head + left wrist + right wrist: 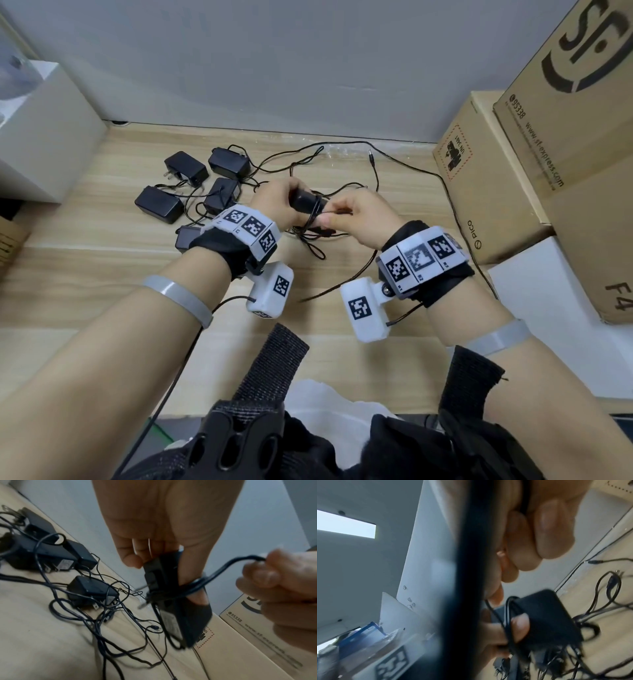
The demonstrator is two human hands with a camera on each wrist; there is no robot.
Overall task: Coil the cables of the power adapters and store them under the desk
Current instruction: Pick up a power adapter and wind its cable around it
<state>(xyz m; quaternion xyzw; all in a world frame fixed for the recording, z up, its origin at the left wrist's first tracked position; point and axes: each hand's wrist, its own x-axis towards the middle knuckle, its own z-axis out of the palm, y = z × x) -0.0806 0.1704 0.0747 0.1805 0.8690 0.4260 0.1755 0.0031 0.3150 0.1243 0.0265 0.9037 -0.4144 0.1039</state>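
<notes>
Presently catalogued, largest first:

Desk: pale wood-grain, carrying everything below.

Cardboard boxes: stacked at right, clear of the work.

Loose power adapters: five black bricks near the far-left of the desk, cables uncoiled and tangled; one barrel plug lying apart near the back edge.

Left hand: fingers curled round the held adapter, lifted off the desk at centre.

Right hand: fingertips pinched on that adapter's cable, drawn taut from turns already lying round the brick.

Step judged in hand: winding cable onto the first adapter, early in the task. Next move calls for further wraps under even tension, feeding the trailing slack free of neighbouring cables, then tucking the end.
</notes>
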